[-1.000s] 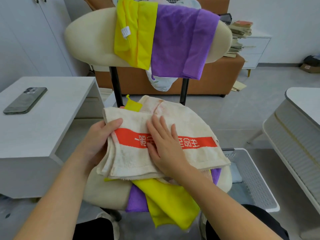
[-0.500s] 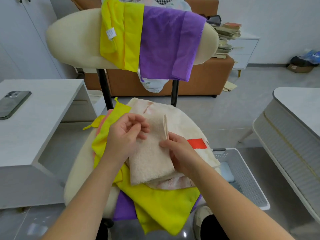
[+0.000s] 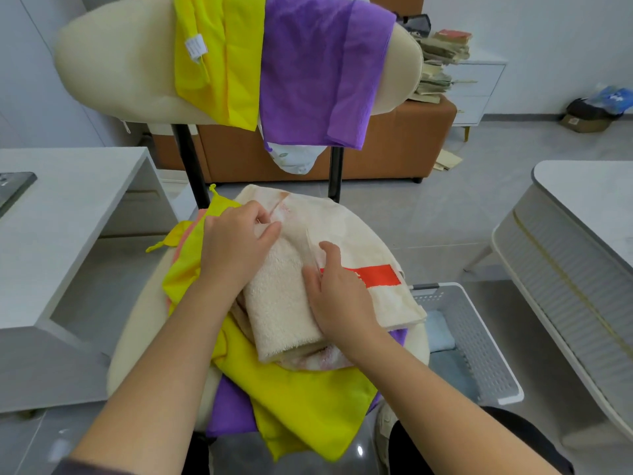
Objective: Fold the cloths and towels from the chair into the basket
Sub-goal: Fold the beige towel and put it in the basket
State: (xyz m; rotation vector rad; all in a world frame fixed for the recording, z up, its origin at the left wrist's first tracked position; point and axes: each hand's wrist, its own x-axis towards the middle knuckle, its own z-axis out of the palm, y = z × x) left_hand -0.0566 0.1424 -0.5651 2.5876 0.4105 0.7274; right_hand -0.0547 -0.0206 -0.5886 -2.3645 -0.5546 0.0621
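Two hands work a cream towel (image 3: pixel 284 313) lying on the chair (image 3: pixel 137 330) seat, atop a yellow cloth (image 3: pixel 301 406) and a purple cloth (image 3: pixel 229 413). The left hand (image 3: pixel 236 248) pinches the towel's far edge. The right hand (image 3: pixel 337 293), fingers curled, grips the fold beside the red band. The basket (image 3: pixel 479 341) stands on the floor just right of the chair.

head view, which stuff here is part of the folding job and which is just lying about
Job: cream towel, seat yellow cloth, backrest yellow cloth, backrest purple cloth, chair, basket.
Lying about: phone, paper stack.
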